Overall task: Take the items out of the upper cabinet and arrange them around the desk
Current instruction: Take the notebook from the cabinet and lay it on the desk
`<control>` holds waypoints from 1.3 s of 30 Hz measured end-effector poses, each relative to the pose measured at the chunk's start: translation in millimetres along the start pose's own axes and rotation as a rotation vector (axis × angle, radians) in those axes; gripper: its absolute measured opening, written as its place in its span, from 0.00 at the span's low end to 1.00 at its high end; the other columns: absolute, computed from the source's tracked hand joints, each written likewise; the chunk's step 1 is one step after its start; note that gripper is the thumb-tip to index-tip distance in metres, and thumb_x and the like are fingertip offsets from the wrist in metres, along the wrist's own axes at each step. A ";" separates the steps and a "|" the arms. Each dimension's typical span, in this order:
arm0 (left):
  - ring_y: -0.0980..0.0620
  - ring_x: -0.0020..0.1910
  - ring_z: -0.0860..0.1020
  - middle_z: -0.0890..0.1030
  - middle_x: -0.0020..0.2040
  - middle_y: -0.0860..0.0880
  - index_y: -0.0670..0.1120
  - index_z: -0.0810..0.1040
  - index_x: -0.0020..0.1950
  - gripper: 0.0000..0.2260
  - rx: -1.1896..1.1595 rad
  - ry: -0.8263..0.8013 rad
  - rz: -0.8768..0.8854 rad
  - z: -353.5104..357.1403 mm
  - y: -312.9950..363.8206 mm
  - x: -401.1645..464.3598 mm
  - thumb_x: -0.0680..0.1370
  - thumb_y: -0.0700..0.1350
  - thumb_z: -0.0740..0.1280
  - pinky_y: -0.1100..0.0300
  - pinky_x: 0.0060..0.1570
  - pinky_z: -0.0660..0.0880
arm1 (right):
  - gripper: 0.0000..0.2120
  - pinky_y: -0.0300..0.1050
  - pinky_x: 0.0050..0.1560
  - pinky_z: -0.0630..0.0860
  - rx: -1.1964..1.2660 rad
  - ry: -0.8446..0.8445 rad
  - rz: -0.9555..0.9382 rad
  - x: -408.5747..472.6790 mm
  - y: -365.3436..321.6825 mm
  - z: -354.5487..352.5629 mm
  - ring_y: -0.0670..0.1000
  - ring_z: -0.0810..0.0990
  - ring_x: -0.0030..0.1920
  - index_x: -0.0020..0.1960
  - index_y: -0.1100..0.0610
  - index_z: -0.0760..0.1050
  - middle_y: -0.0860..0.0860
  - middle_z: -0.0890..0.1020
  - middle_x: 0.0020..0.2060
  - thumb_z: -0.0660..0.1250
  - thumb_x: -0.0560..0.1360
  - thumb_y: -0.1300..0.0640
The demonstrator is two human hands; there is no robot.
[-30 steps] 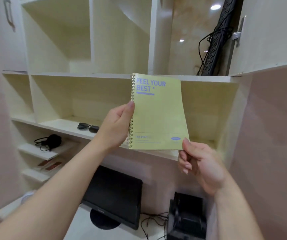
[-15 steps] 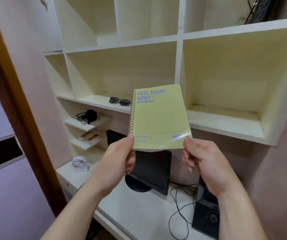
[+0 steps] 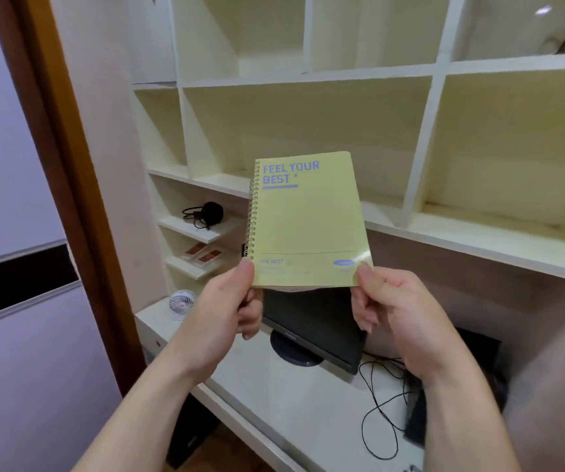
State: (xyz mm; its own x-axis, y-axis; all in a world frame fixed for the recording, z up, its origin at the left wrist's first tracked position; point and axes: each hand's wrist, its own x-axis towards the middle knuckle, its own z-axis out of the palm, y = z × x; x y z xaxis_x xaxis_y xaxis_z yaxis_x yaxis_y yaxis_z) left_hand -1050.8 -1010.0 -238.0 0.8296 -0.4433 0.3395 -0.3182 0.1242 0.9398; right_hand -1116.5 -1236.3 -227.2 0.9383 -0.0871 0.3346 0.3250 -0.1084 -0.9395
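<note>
A yellow-green spiral notebook [image 3: 304,219] with blue lettering is held upright in front of the cream shelving [image 3: 308,76], above the white desk [image 3: 274,386]. My left hand [image 3: 230,308] pinches its lower left corner by the spiral. My right hand [image 3: 393,311] pinches its lower right corner, which curls slightly. The notebook hides the top of the black monitor [image 3: 318,332] standing on the desk.
A small white fan [image 3: 181,300] stands at the desk's left end. Side shelves hold a black corded item [image 3: 206,212] and reddish packets [image 3: 206,255]. Black cables [image 3: 379,403] and a black box [image 3: 478,352] lie at the right. A brown door frame [image 3: 69,185] borders the left.
The notebook has come down from the upper cabinet level to just above the monitor. My left hand slid from its spiral edge to the lower left corner. The view tilted down.
</note>
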 end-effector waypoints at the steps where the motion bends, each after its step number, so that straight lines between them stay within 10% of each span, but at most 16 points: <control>1: 0.54 0.27 0.56 0.57 0.29 0.51 0.47 0.69 0.44 0.17 -0.015 -0.013 0.019 -12.9 2.2 -2.1 0.82 0.59 0.53 0.63 0.29 0.61 | 0.23 0.42 0.33 0.65 -0.004 0.005 -0.003 1.9 -1.6 12.4 0.53 0.64 0.29 0.32 0.57 0.69 0.53 0.66 0.24 0.63 0.79 0.44; 12: 0.52 0.31 0.57 0.58 0.33 0.48 0.49 0.76 0.44 0.18 0.066 -0.027 0.058 -196.7 4.9 -55.8 0.84 0.54 0.51 0.50 0.36 0.54 | 0.21 0.47 0.34 0.58 -0.025 -0.013 0.033 22.2 10.5 195.2 0.52 0.60 0.30 0.36 0.59 0.71 0.51 0.63 0.27 0.61 0.80 0.44; 22: 0.57 0.30 0.61 0.63 0.31 0.57 0.56 0.82 0.59 0.19 0.187 0.067 -0.153 -312.3 -73.1 -119.9 0.84 0.58 0.53 0.62 0.30 0.60 | 0.21 0.51 0.37 0.55 -0.022 -0.069 0.275 15.0 87.4 321.6 0.55 0.57 0.34 0.35 0.54 0.69 0.51 0.62 0.29 0.60 0.81 0.43; 27: 0.59 0.28 0.60 0.64 0.29 0.58 0.47 0.74 0.43 0.20 0.250 0.079 -0.301 -320.0 -125.2 -134.8 0.86 0.56 0.53 0.61 0.30 0.59 | 0.21 0.48 0.36 0.56 -0.057 -0.013 0.439 -3.5 139.6 339.5 0.51 0.60 0.32 0.38 0.58 0.68 0.51 0.63 0.30 0.58 0.86 0.47; 34: 0.53 0.30 0.56 0.60 0.31 0.53 0.49 0.82 0.64 0.19 0.108 -0.077 -0.465 -292.8 -175.8 -121.4 0.88 0.52 0.51 0.56 0.32 0.53 | 0.21 0.42 0.32 0.65 -0.029 0.048 0.636 -24.8 194.5 316.4 0.51 0.66 0.28 0.39 0.59 0.70 0.52 0.69 0.26 0.58 0.86 0.48; 39: 0.49 0.29 0.63 0.65 0.32 0.44 0.41 0.73 0.43 0.22 0.188 -0.177 -0.533 -265.4 -204.4 -85.6 0.88 0.52 0.51 0.52 0.38 0.66 | 0.21 0.47 0.35 0.68 0.082 0.102 0.707 -14.6 230.7 279.4 0.53 0.70 0.27 0.39 0.59 0.70 0.54 0.72 0.26 0.58 0.86 0.49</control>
State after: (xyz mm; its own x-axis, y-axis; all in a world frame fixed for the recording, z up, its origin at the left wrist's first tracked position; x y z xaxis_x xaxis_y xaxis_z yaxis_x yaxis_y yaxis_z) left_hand -935.0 -761.8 -449.0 0.8132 -0.5449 -0.2044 0.0323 -0.3083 0.9507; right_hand -1022.2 -983.3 -469.3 0.9130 -0.2010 -0.3550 -0.3453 0.0828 -0.9349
